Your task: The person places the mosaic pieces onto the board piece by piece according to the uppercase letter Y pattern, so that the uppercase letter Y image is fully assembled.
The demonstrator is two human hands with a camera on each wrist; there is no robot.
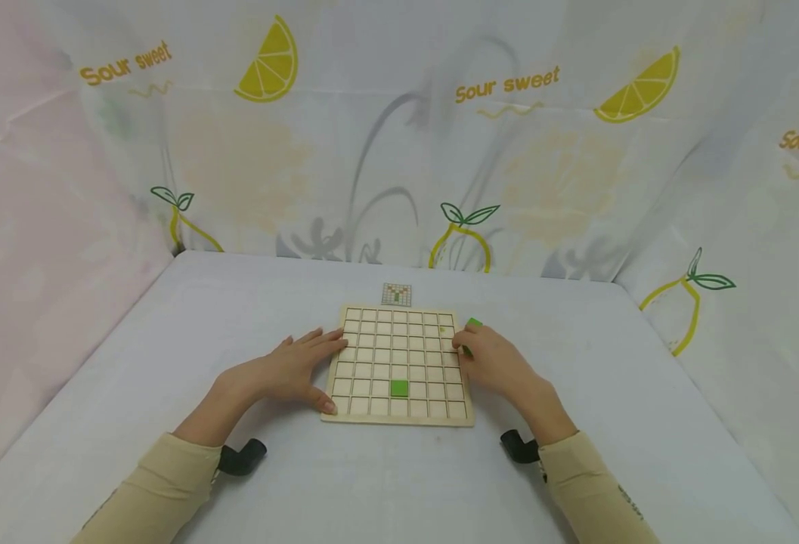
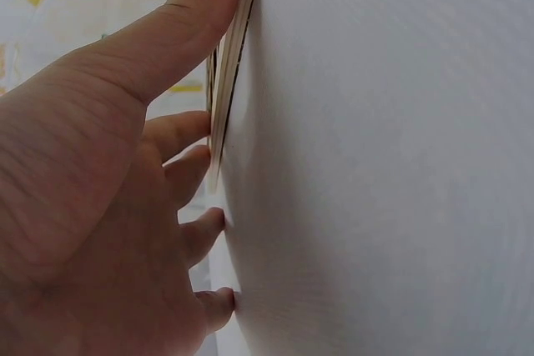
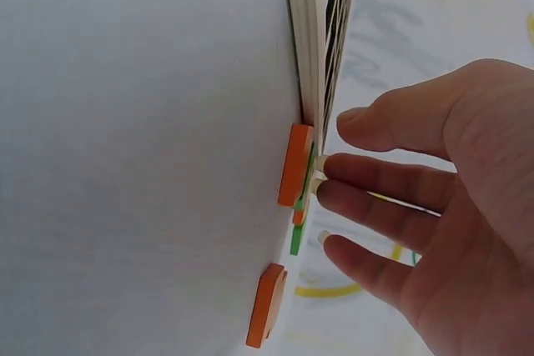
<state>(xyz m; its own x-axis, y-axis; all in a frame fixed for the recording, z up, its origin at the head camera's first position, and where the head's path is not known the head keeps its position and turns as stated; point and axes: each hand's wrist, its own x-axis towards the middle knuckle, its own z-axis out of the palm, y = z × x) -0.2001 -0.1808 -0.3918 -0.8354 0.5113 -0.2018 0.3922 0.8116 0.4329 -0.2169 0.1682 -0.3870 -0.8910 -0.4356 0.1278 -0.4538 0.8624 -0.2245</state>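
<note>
Backdrop: pale cloth (image 1: 345,143), lightly creased, printed with two yellow lemon slices, three leafy lemon outlines and three "Sour sweet" letterings, one cut off by the picture's edge.
Table: one white-clothed tabletop (image 1: 399,483), smooth and matte, under the board.
Board: one square, pale wooden grid board (image 1: 399,354), flat on the cloth; seven rows by seven columns of recessed cells, its layered edge showing in the wrist views.
Green tile: one flat, bright green square (image 1: 399,388), in the board's middle column, second row from the near edge.
Card: one small square card (image 1: 396,295) just beyond the board's far edge, its printed grid coloured orange and green.
Loose pieces: beside the board's right edge – two thick, smooth orange blocks (image 3: 295,164) (image 3: 266,306) and some green pieces (image 1: 474,323); they overlap, so the full count cannot be told.
Left hand (image 1: 293,370): fingers spread, thumb on the board's near left corner, index fingertip at its left edge.
Right hand (image 1: 497,361): at the board's right edge, over the loose pieces – fingers slightly bent, thumb apart from them, no pinch visible.
Sleeves: two, beige fabric (image 1: 161,483), nearer than the board.
</note>
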